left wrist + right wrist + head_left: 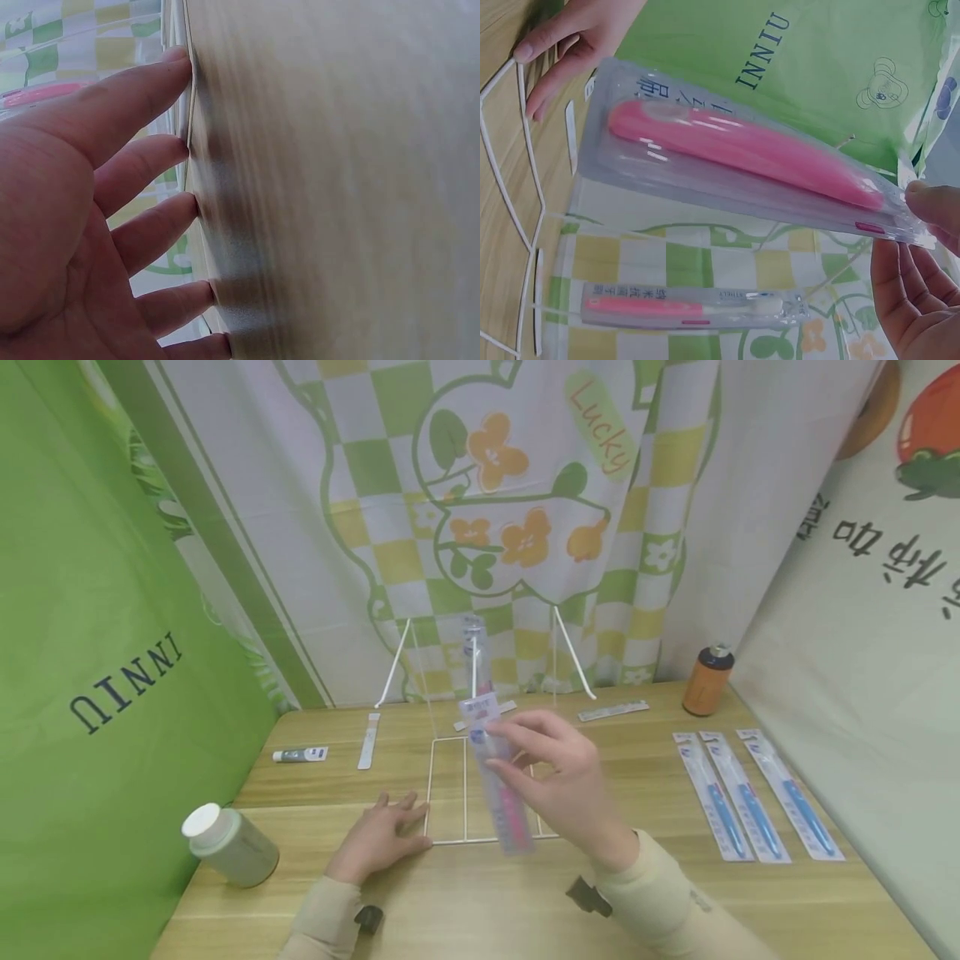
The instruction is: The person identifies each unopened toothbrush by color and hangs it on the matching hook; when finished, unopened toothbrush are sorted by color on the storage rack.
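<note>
My right hand pinches the upper end of a packaged pink toothbrush between thumb and fingers, above the base of a white wire display rack. A second packaged pink toothbrush hangs from the rack's middle prong, behind the held one in the head view. With fingers spread, my left hand rests its fingertips on the wooden table, the thumb and index finger against the rack base's left side. The rack's left prong and right prong carry nothing.
Three packaged blue toothbrushes lie at the right. An orange bottle stands at the back right and a pale green jar at the front left. A small tube and several label strips lie around the rack.
</note>
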`<act>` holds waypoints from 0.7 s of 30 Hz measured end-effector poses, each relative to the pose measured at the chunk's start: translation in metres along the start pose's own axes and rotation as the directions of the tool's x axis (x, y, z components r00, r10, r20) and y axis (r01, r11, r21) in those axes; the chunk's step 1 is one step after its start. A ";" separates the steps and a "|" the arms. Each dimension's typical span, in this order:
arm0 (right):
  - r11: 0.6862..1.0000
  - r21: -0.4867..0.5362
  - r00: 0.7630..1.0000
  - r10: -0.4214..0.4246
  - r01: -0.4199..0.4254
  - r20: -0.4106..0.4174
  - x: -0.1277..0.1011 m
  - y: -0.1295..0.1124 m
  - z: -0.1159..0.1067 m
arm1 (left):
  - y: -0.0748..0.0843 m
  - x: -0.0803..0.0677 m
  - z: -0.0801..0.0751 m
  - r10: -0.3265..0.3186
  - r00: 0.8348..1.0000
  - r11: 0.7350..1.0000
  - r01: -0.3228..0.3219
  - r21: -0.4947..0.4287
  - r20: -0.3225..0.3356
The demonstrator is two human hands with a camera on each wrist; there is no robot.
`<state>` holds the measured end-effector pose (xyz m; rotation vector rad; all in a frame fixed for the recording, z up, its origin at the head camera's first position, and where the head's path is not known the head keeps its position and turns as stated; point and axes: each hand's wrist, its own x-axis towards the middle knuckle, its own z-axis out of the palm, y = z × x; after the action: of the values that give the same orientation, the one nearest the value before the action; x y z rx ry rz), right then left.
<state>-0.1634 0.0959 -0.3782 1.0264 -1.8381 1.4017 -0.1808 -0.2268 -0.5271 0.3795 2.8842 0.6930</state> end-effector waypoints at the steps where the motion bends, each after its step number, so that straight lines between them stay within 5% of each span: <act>1: 1.000 -0.001 1.000 0.000 0.000 0.004 0.000 0.000 0.002 | 0.000 0.000 0.000 0.000 1.000 1.000 0.000 0.000 -0.001; 21: 0.995 -0.099 1.000 0.011 -0.010 0.005 0.006 0.022 0.019 | -0.002 0.000 0.000 0.013 1.000 1.000 -0.013 0.002 -0.017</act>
<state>-0.1856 0.0790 -0.3896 0.9729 -1.8995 1.3008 -0.1813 -0.2279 -0.5281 0.3949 2.9007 0.6990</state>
